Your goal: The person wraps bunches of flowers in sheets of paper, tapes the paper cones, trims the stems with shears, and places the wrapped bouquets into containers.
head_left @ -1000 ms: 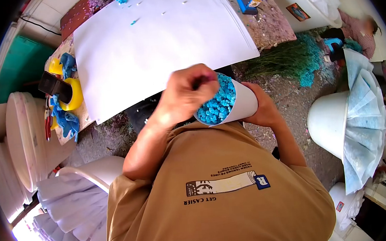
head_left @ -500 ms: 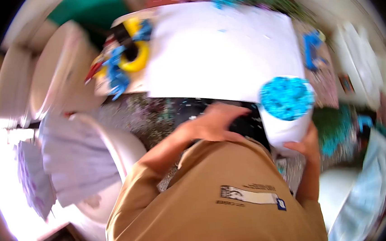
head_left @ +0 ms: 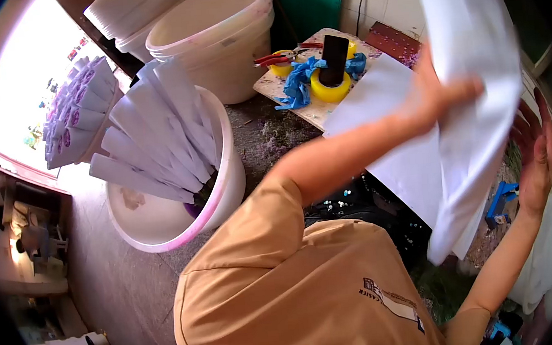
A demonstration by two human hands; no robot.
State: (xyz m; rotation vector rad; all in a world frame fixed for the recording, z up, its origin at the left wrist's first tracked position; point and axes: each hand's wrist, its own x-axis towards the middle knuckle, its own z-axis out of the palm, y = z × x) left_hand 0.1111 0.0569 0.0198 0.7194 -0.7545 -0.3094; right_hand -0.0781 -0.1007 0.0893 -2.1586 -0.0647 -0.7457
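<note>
A long bundle rolled in white paper [head_left: 479, 117] stands tilted in front of me, blurred, its top running out of view. My left hand [head_left: 444, 88] grips it at the upper part, thumb across the paper. On the far side of the bundle is my right hand [head_left: 537, 152], fingers stretched and apart, close beside the paper; whether it touches cannot be made out. Flat white paper sheets [head_left: 387, 99] lie on the work table beneath. Whatever is inside the roll is hidden.
On the table's left corner sit yellow tape rolls [head_left: 331, 90], a black phone [head_left: 334, 61], blue gloves [head_left: 298, 86] and red-handled pliers [head_left: 277, 58]. A blue tape dispenser [head_left: 502, 203] lies right. A white tub [head_left: 224, 170] holds several paper-wrapped bundles [head_left: 156, 136]. Large tubs [head_left: 220, 40] stand behind.
The white paper cone with blue flowers in my right hand is no longer seen in that form. A white paper bundle is now raised, with my left hand on it. My view has turned left.
</note>
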